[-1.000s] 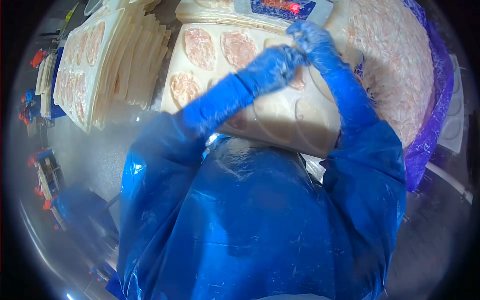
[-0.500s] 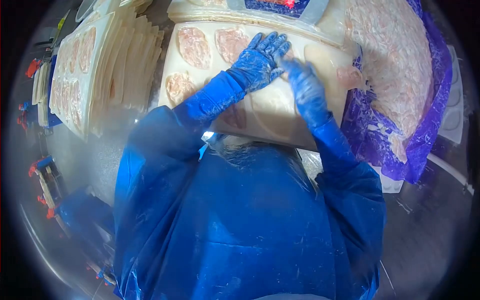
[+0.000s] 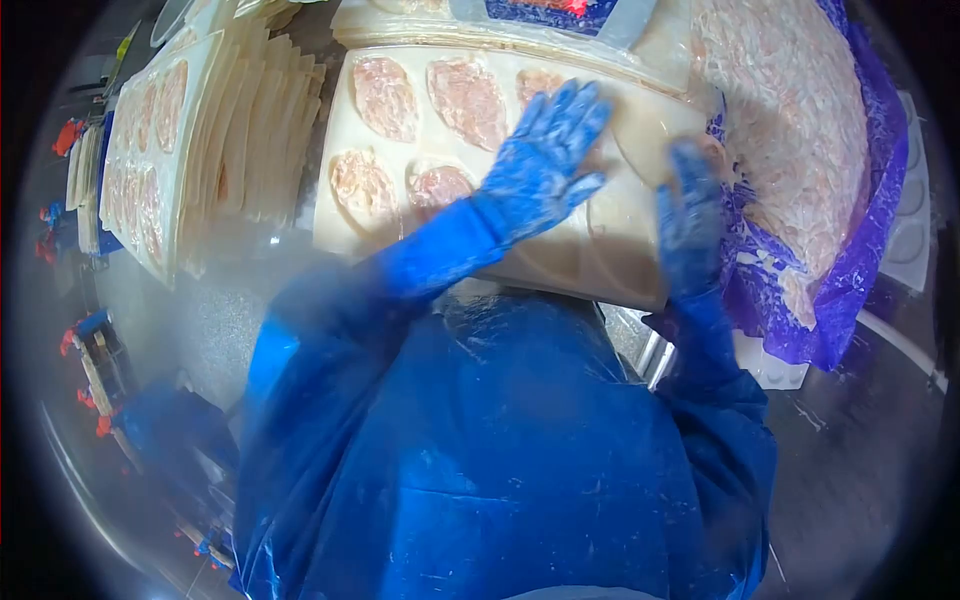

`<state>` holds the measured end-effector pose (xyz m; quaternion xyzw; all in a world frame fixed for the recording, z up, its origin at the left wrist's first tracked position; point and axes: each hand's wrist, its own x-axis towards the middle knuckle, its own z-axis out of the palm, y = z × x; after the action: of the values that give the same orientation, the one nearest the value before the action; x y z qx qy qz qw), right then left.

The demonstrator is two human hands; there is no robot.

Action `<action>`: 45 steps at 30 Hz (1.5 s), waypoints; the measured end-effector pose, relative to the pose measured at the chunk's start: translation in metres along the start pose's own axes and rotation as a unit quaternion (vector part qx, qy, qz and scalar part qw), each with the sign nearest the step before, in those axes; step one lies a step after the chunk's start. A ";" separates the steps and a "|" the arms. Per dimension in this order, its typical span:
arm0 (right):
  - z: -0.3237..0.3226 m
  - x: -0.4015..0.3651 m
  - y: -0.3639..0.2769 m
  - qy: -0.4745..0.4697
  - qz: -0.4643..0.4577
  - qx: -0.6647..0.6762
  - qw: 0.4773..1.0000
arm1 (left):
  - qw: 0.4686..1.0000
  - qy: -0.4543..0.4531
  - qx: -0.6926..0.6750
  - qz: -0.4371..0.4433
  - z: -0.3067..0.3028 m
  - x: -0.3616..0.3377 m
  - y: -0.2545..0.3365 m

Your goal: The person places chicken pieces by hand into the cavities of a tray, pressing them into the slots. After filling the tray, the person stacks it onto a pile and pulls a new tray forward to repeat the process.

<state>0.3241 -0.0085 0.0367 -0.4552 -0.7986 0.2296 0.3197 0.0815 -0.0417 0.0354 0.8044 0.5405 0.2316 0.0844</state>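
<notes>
Resting L hand [image 3: 545, 160] flat on tray [image 3: 560, 268]; R hand [image 3: 688, 215] nr meat pile [image 3: 790, 120].

Left hand [image 3: 545, 155] spread flat, fingers splayed; right hand [image 3: 688, 215] alongside, fingers extended.

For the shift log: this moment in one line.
left hand open flat on mould tray | right hand at tray's right edge, blurred | mince bag beside

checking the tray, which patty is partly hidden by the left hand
The third patty in the far row: the left hand covers part of it, while the other four show whole.
</notes>
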 end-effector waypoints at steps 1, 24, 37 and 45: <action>-0.015 0.010 0.006 0.025 0.024 -0.065 0.997 | 0.998 0.045 -0.032 -0.009 0.009 0.012 0.008; -0.085 0.073 0.031 -0.091 0.214 0.355 0.905 | 0.941 0.017 -0.338 0.007 0.046 0.124 0.035; -0.022 0.030 0.024 -0.074 -0.051 -0.283 0.955 | 0.987 0.001 0.078 0.138 0.048 0.068 -0.003; -0.022 0.003 0.012 -0.132 -0.101 -0.341 0.925 | 0.993 -0.023 0.038 0.105 0.043 0.070 0.019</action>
<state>0.3454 0.0014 0.0448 -0.4191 -0.9055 -0.0323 0.0580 0.1395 0.0195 0.0245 0.8646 0.4590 0.2003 0.0414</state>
